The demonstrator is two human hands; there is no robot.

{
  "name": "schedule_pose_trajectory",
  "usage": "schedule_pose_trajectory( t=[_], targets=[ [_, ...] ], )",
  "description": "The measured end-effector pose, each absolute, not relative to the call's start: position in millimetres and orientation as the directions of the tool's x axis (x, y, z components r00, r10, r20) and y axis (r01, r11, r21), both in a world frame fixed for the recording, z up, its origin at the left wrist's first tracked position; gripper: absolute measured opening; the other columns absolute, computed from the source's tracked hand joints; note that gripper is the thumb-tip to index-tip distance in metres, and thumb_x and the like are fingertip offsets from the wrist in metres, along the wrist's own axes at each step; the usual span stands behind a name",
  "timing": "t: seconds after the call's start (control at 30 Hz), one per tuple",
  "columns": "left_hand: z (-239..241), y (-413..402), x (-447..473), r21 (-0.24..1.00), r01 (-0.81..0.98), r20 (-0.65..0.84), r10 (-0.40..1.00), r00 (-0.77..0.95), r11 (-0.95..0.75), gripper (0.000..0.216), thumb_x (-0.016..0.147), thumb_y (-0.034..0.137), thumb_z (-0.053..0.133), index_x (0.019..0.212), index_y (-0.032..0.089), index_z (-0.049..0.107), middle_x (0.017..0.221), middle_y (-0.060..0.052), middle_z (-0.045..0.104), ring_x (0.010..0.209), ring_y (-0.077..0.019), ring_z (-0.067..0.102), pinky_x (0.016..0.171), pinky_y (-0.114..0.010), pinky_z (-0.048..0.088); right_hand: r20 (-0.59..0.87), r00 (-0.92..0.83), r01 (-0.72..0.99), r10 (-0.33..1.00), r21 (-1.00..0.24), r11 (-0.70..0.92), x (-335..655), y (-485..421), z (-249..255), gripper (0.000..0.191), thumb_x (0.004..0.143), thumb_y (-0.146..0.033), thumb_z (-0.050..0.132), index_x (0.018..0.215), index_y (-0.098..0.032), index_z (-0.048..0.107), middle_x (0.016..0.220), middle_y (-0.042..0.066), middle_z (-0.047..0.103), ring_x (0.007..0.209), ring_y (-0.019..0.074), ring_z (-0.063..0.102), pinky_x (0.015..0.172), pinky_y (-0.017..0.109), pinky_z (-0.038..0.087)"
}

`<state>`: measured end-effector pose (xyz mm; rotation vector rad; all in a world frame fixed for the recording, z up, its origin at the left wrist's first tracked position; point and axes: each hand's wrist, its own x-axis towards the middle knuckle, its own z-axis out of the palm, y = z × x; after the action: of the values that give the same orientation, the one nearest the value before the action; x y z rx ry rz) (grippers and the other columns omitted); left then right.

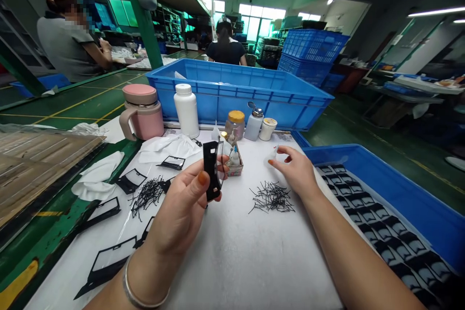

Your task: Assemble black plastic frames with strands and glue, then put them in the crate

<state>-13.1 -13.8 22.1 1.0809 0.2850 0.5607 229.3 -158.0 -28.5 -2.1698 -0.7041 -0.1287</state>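
Note:
My left hand (185, 208) is closed round a black rectangular frame part (211, 170), held upright and edge-on above the white table (236, 256). My right hand (296, 168) reaches forward over the table with thumb and forefinger pinched near a small clear piece (273, 155) that I cannot make out. A pile of thin black strips (271, 197) lies just under and left of my right hand. A second pile of strips (148, 193) sits to the left. Several black frames (109, 264) lie flat at the table's left side.
Behind stand a pink mug (142, 111), a white bottle (186, 109), small jars (236, 123) and a big blue crate (240, 89). A blue tray of black parts (385, 213) is at right. White cloths (98, 174) lie left. Two people work farther back.

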Motion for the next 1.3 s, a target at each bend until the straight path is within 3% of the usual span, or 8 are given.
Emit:
schedule_pose_trajectory(
  t=[0.17, 0.27, 0.37, 0.47, 0.63, 0.83, 1.3],
  targets=[
    [22, -14, -14, 0.875, -0.301, 0.081, 0.499, 0.863, 0.378, 0.044, 0.081, 0.055, 0.068, 0.112, 0.024, 0.071, 0.117, -0.007, 0.065, 0.104, -0.0190, 0.055, 0.066, -0.019, 0.042, 0.269, 0.834, 0.494, 0.483, -0.754, -0.433, 223, -149, -35, 0.018, 0.069, -0.034, 0.068, 0.080, -0.020, 0.071, 0.082, 0.005, 0.066, 0.072, 0.0190, 0.050, 0.070, 0.033, 0.037],
    [21, -15, -15, 0.863, -0.306, 0.089, 0.476, 0.875, 0.401, 0.039, 0.082, 0.050, 0.069, 0.112, 0.026, 0.071, 0.120, -0.005, 0.064, 0.104, -0.0170, 0.055, 0.068, -0.018, 0.042, 0.222, 0.811, 0.430, 0.541, -0.853, -0.295, 214, -154, -24, 0.030, 0.076, -0.043, 0.065, 0.091, -0.017, 0.067, 0.080, 0.004, 0.063, 0.070, 0.0170, 0.049, 0.064, 0.030, 0.037],
    [20, -14, -15, 0.858, -0.292, 0.073, 0.462, 0.884, 0.423, 0.039, 0.082, 0.048, 0.070, 0.114, 0.027, 0.070, 0.120, -0.004, 0.065, 0.104, -0.0159, 0.056, 0.070, -0.017, 0.043, 0.172, 0.736, 0.332, 0.655, -0.935, -0.126, 202, -164, -8, 0.040, 0.083, -0.050, 0.059, 0.109, -0.019, 0.060, 0.094, 0.006, 0.064, 0.073, 0.0153, 0.053, 0.061, 0.027, 0.041],
    [19, -14, -14, 0.866, -0.278, 0.064, 0.459, 0.886, 0.417, 0.041, 0.081, 0.049, 0.070, 0.116, 0.027, 0.069, 0.122, -0.004, 0.065, 0.110, -0.0182, 0.056, 0.069, -0.018, 0.044, 0.159, 0.653, 0.250, 0.741, -0.968, -0.013, 190, -172, 3, 0.037, 0.086, -0.049, 0.059, 0.110, -0.021, 0.057, 0.101, 0.007, 0.064, 0.079, 0.0156, 0.056, 0.065, 0.027, 0.046],
    [18, -14, -12, 0.869, -0.262, 0.037, 0.473, 0.880, 0.419, 0.043, 0.078, 0.048, 0.073, 0.115, 0.026, 0.069, 0.122, -0.006, 0.065, 0.111, -0.0213, 0.058, 0.069, -0.019, 0.047, 0.162, 0.449, -0.008, 0.879, -0.983, 0.185, 182, -176, 7, 0.022, 0.087, -0.035, 0.065, 0.104, -0.021, 0.060, 0.096, 0.006, 0.064, 0.074, 0.0124, 0.056, 0.062, 0.024, 0.047],
    [19, -17, -9, 0.874, -0.227, 0.000, 0.467, 0.884, 0.430, 0.051, 0.071, 0.049, 0.079, 0.114, 0.023, 0.070, 0.119, -0.008, 0.066, 0.110, -0.0244, 0.059, 0.078, -0.022, 0.051, 0.182, 0.322, -0.102, 0.929, -0.969, 0.225, 175, -177, 8, 0.021, 0.089, -0.033, 0.064, 0.105, -0.021, 0.061, 0.097, 0.008, 0.065, 0.083, 0.0168, 0.060, 0.056, 0.022, 0.048],
    [24, -19, -11, 0.873, -0.210, -0.012, 0.450, 0.893, 0.441, 0.054, 0.069, 0.051, 0.080, 0.113, 0.022, 0.071, 0.116, -0.009, 0.066, 0.107, -0.0245, 0.059, 0.074, -0.020, 0.052, 0.188, 0.262, -0.124, 0.947, -0.966, 0.226, 169, -177, 8, 0.023, 0.089, -0.035, 0.064, 0.105, -0.019, 0.061, 0.097, 0.009, 0.066, 0.084, 0.0176, 0.062, 0.056, 0.023, 0.049]
  ],
)
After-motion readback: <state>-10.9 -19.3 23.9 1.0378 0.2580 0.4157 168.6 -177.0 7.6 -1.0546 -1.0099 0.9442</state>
